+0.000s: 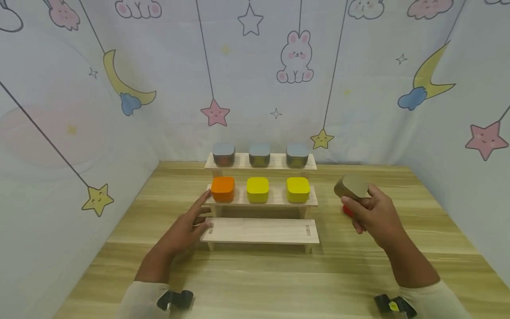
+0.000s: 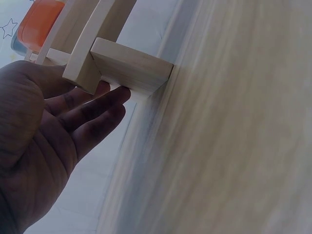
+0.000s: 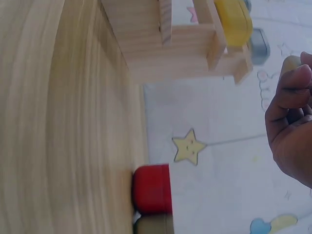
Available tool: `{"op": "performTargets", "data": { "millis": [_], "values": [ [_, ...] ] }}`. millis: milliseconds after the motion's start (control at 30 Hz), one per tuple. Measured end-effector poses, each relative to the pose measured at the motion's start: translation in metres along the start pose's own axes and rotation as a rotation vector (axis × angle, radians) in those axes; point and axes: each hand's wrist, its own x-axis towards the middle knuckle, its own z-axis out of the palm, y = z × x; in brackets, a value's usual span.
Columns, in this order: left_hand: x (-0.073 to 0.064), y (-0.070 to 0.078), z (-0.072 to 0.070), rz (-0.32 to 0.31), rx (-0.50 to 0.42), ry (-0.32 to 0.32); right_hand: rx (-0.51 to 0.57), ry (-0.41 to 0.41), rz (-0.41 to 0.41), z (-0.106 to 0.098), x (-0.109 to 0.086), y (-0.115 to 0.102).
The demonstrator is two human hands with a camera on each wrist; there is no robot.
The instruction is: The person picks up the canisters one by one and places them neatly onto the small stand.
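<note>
My right hand pinches an olive-brown rounded block, tilted in the air right of a three-step wooden stand. Only a sliver of this block shows past the fingers in the right wrist view. Below it a red block sits on the table, largely hidden by the hand. My left hand rests against the stand's left end, fingers extended, thumb at the lowest step. On the middle step stand an orange block and two yellow blocks, one central and one right.
Three grey-topped blocks, left, middle and right, line the top step. Next to the red block, the right wrist view shows another olive-brown block. Patterned cloth walls enclose the wooden table.
</note>
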Motion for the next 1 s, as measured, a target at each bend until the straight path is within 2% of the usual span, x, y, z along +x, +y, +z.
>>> {"op": "performTargets", "data": {
  "millis": [167, 333, 467, 867, 1000],
  "values": [
    [0.0, 0.0, 0.0, -0.001, 0.003, -0.001, -0.042, -0.075, -0.044, 0.02, 0.006, -0.013],
    [-0.001, 0.001, 0.0, -0.037, 0.015, 0.01, 0.073, -0.19, -0.037, 0.043, 0.011, -0.025],
    [-0.002, 0.001, -0.002, -0.027, 0.016, 0.012, 0.145, -0.275, -0.019, 0.064, 0.015, -0.03],
    [-0.001, -0.003, -0.002, 0.032, 0.01, 0.0, 0.206, -0.48, 0.014, 0.121, 0.025, -0.026],
    [0.0, -0.004, 0.0, 0.03, 0.007, -0.004, 0.179, -0.516, 0.054, 0.137, 0.028, -0.024]
  ]
}}
